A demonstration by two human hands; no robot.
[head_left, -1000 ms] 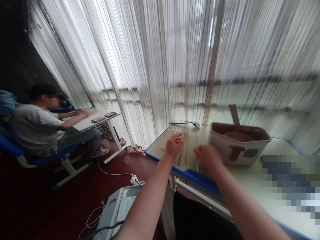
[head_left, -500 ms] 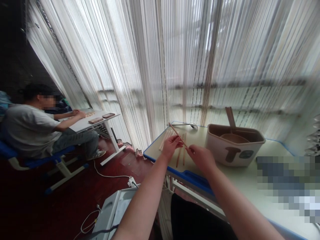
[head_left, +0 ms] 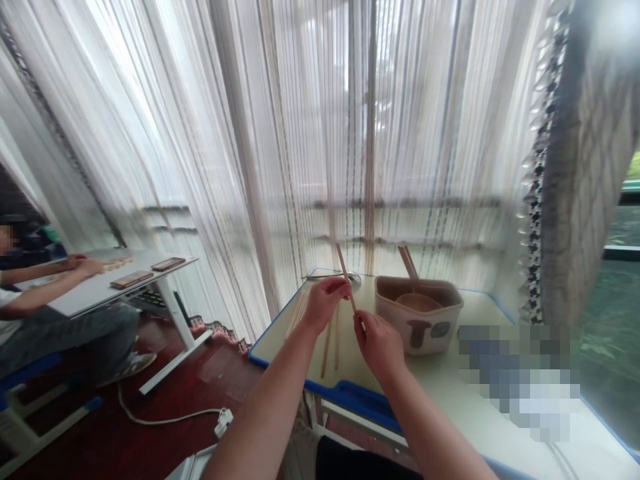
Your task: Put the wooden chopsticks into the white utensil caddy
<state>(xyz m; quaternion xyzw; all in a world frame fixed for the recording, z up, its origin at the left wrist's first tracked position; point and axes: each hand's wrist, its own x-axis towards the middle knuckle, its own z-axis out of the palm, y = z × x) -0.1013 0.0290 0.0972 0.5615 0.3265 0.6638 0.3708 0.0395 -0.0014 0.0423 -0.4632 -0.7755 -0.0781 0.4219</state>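
Wooden chopsticks (head_left: 341,257), whether one or a pair I cannot tell, stand tilted between my two hands over the table. My left hand (head_left: 325,304) pinches them around the middle. Lower down, my right hand (head_left: 381,343) has its fingers closed round their bottom end. Beneath my hands, brown chopsticks (head_left: 326,350) lie on the tabletop, with several paler sticks (head_left: 296,312) farther left. A metal spoon or ladle (head_left: 355,278) rests near the back edge. To the right of my right hand is a pale bin (head_left: 431,335) with a brown rim.
Inside the bin are a brown round bowl (head_left: 419,303) and upright wooden handles (head_left: 407,261). The blue-edged table (head_left: 430,400) stands against a sheer curtain (head_left: 300,133). At left, another person's hands (head_left: 85,267) work at a white table (head_left: 75,300). A cable (head_left: 170,420) crosses the floor.
The view has swung to the right. The held chopsticks have turned from a slant to nearly upright, and my right hand is now below my left.
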